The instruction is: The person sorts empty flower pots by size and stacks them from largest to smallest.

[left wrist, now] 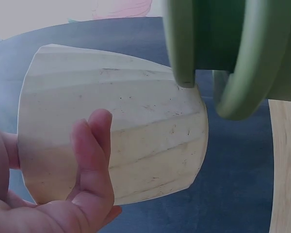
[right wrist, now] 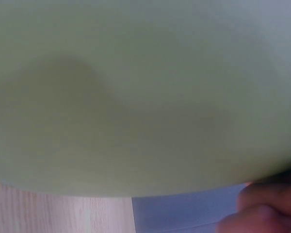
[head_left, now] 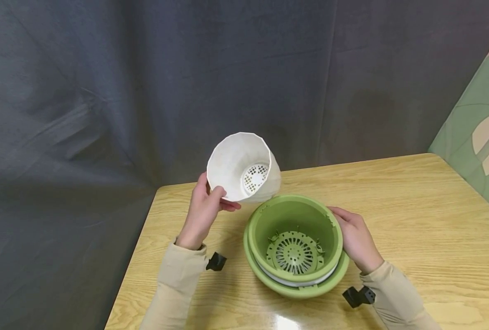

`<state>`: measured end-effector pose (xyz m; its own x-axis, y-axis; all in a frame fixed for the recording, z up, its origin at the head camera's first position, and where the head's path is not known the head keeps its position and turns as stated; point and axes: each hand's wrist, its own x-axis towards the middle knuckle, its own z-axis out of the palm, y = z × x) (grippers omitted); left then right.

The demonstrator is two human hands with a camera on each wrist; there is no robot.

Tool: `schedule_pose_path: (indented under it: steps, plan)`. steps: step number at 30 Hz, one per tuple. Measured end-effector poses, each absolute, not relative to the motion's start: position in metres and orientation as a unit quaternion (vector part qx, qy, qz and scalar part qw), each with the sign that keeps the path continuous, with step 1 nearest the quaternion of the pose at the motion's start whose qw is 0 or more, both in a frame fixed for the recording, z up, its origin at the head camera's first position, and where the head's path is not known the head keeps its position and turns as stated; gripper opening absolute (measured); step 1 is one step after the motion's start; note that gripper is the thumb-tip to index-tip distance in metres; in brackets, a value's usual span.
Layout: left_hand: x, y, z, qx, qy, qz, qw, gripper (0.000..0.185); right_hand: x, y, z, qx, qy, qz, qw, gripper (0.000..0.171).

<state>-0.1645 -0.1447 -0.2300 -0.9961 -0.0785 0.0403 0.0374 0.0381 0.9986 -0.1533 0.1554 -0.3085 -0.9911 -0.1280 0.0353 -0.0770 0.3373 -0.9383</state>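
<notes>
Here the left hand holds a white pot in the air above the far left part of the wooden table. The thumb lies over the near rim and the fingers curl round the outer wall, as the left wrist view confirms, where the fingers press against the ribbed side of the white pot. The pot is tilted on its side with its mouth turned toward the person, so that the grid of holes in its bottom shows. Its lower edge hangs just above and behind the rim of the green pot.

The green pot stands upright on the table, nested in a wider green bowl, with a white rim showing between the two. A round slotted insert lies in its bottom. The right hand rests against the right outer wall of the green pot, fingers bent lightly along it. In the right wrist view the green wall fills nearly the whole frame, with fingertips at the lower right.

A dark grey curtain hangs behind the table.
</notes>
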Motion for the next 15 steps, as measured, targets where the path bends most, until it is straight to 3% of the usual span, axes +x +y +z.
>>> schedule_pose_path:
  steps: [15]
  plan:
    - [-0.157,-0.145,-0.218,-0.015,-0.720,-0.692,0.048,0.055,-0.155,0.157,-0.308,-0.061,0.817,-0.573,0.025,0.046]
